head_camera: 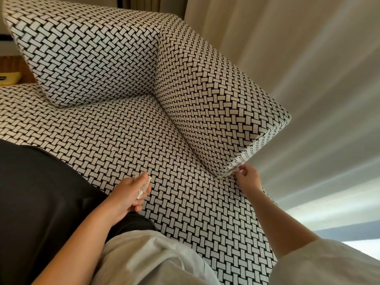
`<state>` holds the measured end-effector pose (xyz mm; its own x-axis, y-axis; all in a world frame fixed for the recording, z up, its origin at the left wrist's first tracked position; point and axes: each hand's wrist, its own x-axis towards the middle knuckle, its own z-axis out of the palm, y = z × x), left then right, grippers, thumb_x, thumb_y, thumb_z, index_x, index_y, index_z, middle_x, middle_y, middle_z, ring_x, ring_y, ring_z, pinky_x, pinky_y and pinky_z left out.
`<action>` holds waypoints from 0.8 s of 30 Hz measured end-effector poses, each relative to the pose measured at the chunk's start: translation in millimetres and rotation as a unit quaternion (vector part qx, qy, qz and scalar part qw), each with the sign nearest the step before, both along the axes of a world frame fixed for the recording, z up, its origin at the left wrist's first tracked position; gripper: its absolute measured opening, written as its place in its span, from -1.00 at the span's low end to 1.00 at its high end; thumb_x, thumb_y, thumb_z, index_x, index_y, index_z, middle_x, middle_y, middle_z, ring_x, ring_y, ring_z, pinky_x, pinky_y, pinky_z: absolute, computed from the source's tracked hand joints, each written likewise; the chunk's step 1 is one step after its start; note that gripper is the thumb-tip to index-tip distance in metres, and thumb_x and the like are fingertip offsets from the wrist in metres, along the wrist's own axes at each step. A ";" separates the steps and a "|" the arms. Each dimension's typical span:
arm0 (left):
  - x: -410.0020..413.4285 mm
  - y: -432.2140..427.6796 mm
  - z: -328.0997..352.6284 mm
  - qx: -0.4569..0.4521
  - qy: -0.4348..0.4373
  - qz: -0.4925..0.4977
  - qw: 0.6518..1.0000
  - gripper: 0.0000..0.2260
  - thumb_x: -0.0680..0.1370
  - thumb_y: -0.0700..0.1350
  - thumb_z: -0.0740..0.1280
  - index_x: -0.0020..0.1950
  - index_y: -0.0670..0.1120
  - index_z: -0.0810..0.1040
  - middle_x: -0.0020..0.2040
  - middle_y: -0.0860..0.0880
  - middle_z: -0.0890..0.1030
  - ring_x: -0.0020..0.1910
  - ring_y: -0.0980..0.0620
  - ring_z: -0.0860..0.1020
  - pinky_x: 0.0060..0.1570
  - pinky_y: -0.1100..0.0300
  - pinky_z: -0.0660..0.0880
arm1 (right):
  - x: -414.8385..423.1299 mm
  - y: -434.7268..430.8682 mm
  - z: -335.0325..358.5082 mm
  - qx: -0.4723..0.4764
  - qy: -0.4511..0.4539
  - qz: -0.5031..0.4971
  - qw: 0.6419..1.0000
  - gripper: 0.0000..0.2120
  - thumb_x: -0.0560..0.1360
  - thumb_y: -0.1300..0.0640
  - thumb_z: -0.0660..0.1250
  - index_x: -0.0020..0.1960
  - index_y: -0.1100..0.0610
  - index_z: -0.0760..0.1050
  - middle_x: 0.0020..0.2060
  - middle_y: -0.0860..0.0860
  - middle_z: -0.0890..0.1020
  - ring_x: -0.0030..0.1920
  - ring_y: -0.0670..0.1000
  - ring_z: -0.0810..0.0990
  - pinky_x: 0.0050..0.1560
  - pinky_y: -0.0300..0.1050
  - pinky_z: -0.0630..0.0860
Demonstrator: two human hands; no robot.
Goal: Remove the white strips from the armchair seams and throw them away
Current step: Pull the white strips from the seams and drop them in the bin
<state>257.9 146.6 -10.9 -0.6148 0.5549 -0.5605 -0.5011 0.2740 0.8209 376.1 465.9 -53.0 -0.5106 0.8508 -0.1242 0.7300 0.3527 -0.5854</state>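
Note:
The armchair (pixel 123 128) is covered in a black-and-white woven pattern, with a back cushion at upper left and an armrest (pixel 216 95) at the right. My left hand (pixel 131 194) hovers over the seat and grips a bunch of crumpled white strips (pixel 144 187). My right hand (pixel 247 177) is at the armrest's front lower corner, where the armrest meets the seat. Its fingertips pinch a small white strip (pixel 238 170) at that seam. Most of that strip is hidden by the fingers and fabric.
Pale curtains (pixel 287 48) hang close behind the armrest on the right. A dark cloth (pixel 41 192) lies over the seat's left front. A wooden surface with a yellow object (pixel 9 78) shows at the far left edge.

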 end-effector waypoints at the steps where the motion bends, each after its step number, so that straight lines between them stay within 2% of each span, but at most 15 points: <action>1: 0.1 0.6 0.3 0.000 -0.001 0.000 1.000 -0.62 0.61 0.05 0.10 -0.23 -0.20 0.42 -0.53 0.02 0.32 -0.60 0.13 0.25 -0.53 0.26 0.25 | 1.4 0.4 -1.9 -0.005 0.015 -0.003 1.000 -0.95 0.50 0.15 0.28 -0.11 0.08 0.51 -0.43 -0.07 0.44 -0.45 -0.06 0.34 -0.42 -0.19 0.30; 3: 0.5 1.2 0.8 -0.001 -0.004 0.000 1.000 -0.62 0.61 0.06 0.10 -0.23 -0.20 0.41 -0.53 0.01 0.31 -0.60 0.13 0.24 -0.54 0.27 0.25 | 4.1 0.0 -4.1 -0.010 0.042 -0.003 0.999 -0.94 0.51 0.16 0.27 -0.09 0.10 0.52 -0.46 -0.07 0.40 -0.47 -0.08 0.29 -0.46 -0.23 0.23; 5: 0.7 1.2 0.7 -0.004 -0.003 0.001 1.000 -0.61 0.62 0.06 0.09 -0.23 -0.20 0.41 -0.52 0.01 0.31 -0.60 0.13 0.24 -0.53 0.27 0.25 | 5.6 -2.6 -3.9 -0.015 0.065 0.001 0.998 -0.94 0.53 0.15 0.26 -0.11 0.08 0.48 -0.43 -0.06 0.41 -0.43 -0.05 0.33 -0.42 -0.22 0.27; 9: 1.0 1.7 0.4 -0.004 -0.004 0.002 1.000 -0.62 0.62 0.05 0.10 -0.24 -0.20 0.41 -0.52 0.01 0.30 -0.58 0.12 0.23 -0.54 0.26 0.25 | 10.4 -9.6 2.5 -0.031 0.114 -0.008 0.993 -0.97 0.55 0.13 0.23 -0.04 0.08 0.42 -0.09 -0.02 0.46 -0.30 -0.02 0.46 -0.34 -0.21 0.41; 13: 1.4 3.4 1.5 -0.012 -0.008 0.002 1.000 -0.63 0.61 0.04 0.11 -0.24 -0.20 0.41 -0.51 0.00 0.31 -0.57 0.11 0.24 -0.53 0.25 0.25 | 20.4 -20.3 11.1 -0.149 0.195 -0.056 0.968 -0.91 0.57 0.14 0.19 -0.11 0.03 0.39 -0.15 0.06 0.58 -0.19 0.04 0.58 -0.12 0.00 0.54; 15: 1.5 4.4 1.8 -0.019 -0.012 0.005 1.000 -0.64 0.61 0.03 0.13 -0.23 -0.20 0.42 -0.49 -0.01 0.34 -0.55 0.09 0.26 -0.52 0.24 0.28 | 24.5 -35.4 18.0 -0.195 0.216 -0.054 0.955 -0.91 0.56 0.17 0.22 -0.13 0.08 0.40 -0.14 0.11 0.60 -0.19 0.04 0.58 -0.10 -0.03 0.54; 18: 2.5 4.6 0.9 -0.052 0.009 0.010 0.999 -0.69 0.60 -0.04 0.18 -0.20 -0.24 0.47 -0.37 -0.09 0.51 -0.51 0.07 0.35 -0.50 0.23 0.33 | 25.2 -72.6 28.8 -0.221 0.212 0.018 0.952 -0.94 0.53 0.20 0.25 -0.11 0.16 0.43 -0.19 0.11 0.61 -0.28 -0.06 0.57 -0.24 -0.24 0.54; 20: 4.0 4.8 1.4 -0.070 0.027 0.004 0.997 -0.74 0.60 -0.10 0.20 -0.11 -0.28 0.53 -0.25 -0.12 0.62 -0.45 0.06 0.41 -0.50 0.25 0.36 | 20.1 -99.9 33.5 -0.253 0.208 0.082 0.941 -0.95 0.55 0.24 0.22 -0.09 0.20 0.41 -0.25 0.07 0.60 -0.33 -0.15 0.57 -0.28 -0.31 0.53; 24: 5.5 4.5 3.1 -0.075 0.037 0.004 0.996 -0.83 0.60 -0.18 0.20 -0.04 -0.17 0.58 -0.15 -0.13 0.66 -0.34 0.05 0.51 -0.49 0.31 0.42 | 0.5 -147.3 40.4 -0.307 0.188 0.207 0.910 -0.98 0.55 0.26 0.21 -0.05 0.18 0.39 -0.24 0.03 0.59 -0.29 -0.16 0.58 -0.17 -0.26 0.55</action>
